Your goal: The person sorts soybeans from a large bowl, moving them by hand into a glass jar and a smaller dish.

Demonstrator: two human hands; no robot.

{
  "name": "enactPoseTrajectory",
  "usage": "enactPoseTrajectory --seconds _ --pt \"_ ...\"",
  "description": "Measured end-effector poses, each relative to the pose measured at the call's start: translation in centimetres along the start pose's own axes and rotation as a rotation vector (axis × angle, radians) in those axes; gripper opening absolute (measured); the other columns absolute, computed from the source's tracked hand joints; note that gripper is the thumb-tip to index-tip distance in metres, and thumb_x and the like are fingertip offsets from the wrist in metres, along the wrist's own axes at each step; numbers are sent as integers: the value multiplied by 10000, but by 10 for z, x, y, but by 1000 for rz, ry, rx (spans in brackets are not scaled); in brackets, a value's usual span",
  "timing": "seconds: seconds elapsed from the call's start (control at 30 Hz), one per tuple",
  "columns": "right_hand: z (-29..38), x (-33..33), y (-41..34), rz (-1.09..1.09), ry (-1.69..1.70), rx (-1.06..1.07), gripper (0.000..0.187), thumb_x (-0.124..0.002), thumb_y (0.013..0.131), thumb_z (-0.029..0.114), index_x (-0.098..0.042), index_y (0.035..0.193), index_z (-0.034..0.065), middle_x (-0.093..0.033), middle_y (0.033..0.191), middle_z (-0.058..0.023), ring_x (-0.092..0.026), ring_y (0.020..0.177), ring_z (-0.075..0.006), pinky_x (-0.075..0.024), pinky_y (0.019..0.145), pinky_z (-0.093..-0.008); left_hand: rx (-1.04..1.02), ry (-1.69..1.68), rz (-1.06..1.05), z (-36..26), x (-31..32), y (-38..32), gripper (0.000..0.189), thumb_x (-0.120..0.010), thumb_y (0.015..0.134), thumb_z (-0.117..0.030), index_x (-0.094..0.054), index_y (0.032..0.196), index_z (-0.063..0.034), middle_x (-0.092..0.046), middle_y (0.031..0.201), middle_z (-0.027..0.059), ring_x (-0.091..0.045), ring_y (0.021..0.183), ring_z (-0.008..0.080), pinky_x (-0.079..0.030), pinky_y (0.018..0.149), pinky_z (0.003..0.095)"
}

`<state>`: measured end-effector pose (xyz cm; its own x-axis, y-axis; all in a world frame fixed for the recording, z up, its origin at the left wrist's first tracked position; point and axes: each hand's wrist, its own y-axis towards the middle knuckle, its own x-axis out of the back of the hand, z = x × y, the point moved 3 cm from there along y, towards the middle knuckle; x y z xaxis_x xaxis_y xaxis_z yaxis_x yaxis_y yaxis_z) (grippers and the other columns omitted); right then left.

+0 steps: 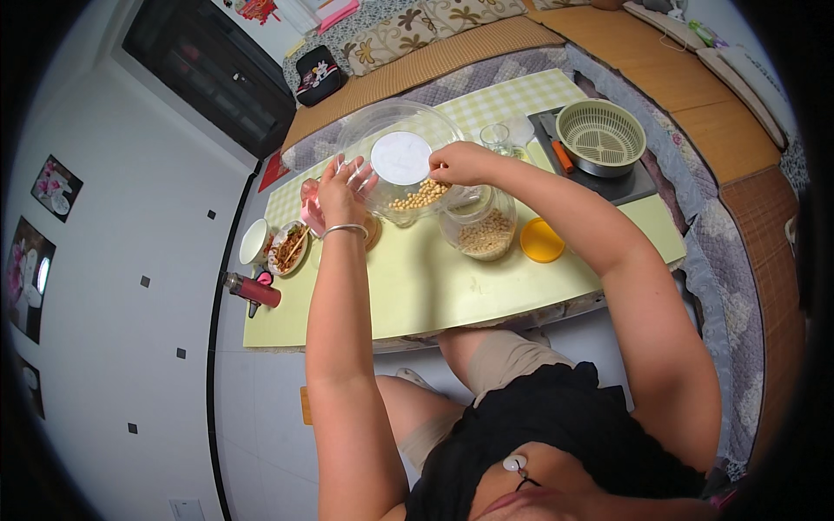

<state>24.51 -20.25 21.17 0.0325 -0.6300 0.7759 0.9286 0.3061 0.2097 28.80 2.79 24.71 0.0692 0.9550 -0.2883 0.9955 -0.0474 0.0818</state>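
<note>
A clear plastic bowl [355,137] is tilted above the table, held on its left side by my left hand [342,189] with the fingers spread beneath the wall. A round white patch shows at its middle, and soybeans [422,195] lie gathered at its lower right side. My right hand [456,163] is at the bowl's right side near the soybeans, fingers bent together; whether a bean is between them cannot be told. Just below stands a clear jar [485,228] partly filled with beans. To the jar's right lies a round yellow lid [542,240].
A green strainer basket [601,133] in a metal pot sits on a dark board beside an orange-handled knife [561,156]. A glass [495,135] stands behind the jar. At left are a plate of food [288,249] with chopsticks, a white bowl [254,241] and a red flask [253,290].
</note>
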Motion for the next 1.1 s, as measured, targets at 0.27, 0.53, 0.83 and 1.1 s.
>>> enactPoseTrajectory --seconds 0.27,0.53,0.83,1.1 --pt "-3 7 -9 -1 143 58 229 -665 777 255 -684 787 26 -681 734 -116 -648 697 -239 -503 658 -355 -19 17 3 0 5 3 386 -391 974 -73 -368 1356 -26 -568 1208 200 -623 1019 383 -552 839 492" --pt "13 3 1 8 134 208 208 -571 771 96 -725 910 78 -709 905 -106 -664 841 -247 -510 757 -354 -1 -2 19 0 -2 2 375 -390 975 -75 -376 1347 -34 -564 1219 200 -618 1034 376 -548 850 497" --pt "11 22 7 -94 3 9 264 -527 748 -21 -725 900 63 -704 930 -157 -680 833 -298 -530 718 -406 7 3 28 -1 1 2 357 -402 974 -72 -392 1330 -38 -576 1206 200 -623 1025 374 -551 844 489" --pt "-1 12 14 195 -144 -160 222 -522 770 6 -721 865 30 -704 822 -154 -698 712 -251 -538 669 -389 0 -4 23 1 -1 5 348 -410 970 -63 -404 1317 -36 -586 1189 200 -632 1007 372 -555 828 489"
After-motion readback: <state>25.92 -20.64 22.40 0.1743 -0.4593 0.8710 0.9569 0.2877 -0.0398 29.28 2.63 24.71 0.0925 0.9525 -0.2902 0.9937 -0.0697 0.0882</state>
